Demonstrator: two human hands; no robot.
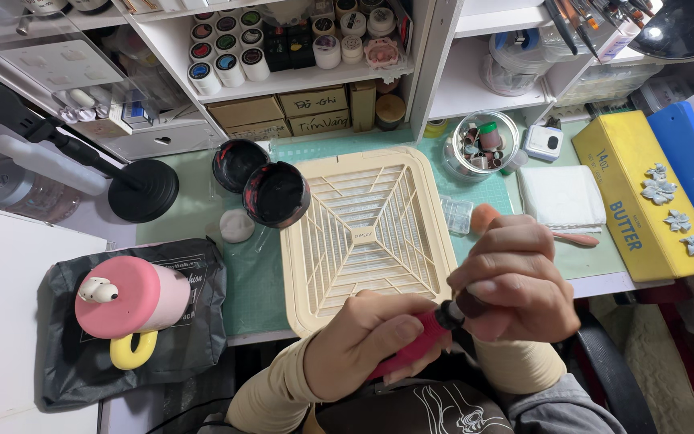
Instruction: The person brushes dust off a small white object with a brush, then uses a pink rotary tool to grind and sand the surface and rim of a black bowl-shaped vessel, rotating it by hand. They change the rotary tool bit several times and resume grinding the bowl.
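Left hand wrapped round pink rotary tool; right hand pinching its dark tip. Keep body steady, just short of cream vent grille.

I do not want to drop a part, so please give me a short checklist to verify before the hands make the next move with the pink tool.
1. Left hand wraps the pink tool: ok.
2. Right hand pinches the tool's dark tip: ok.
3. Tip fully seated: cannot tell, the fingers hide it.
4. Beige grille lies flat on the green mat: ok.
5. Two black bowls stand apart from the hands: ok.
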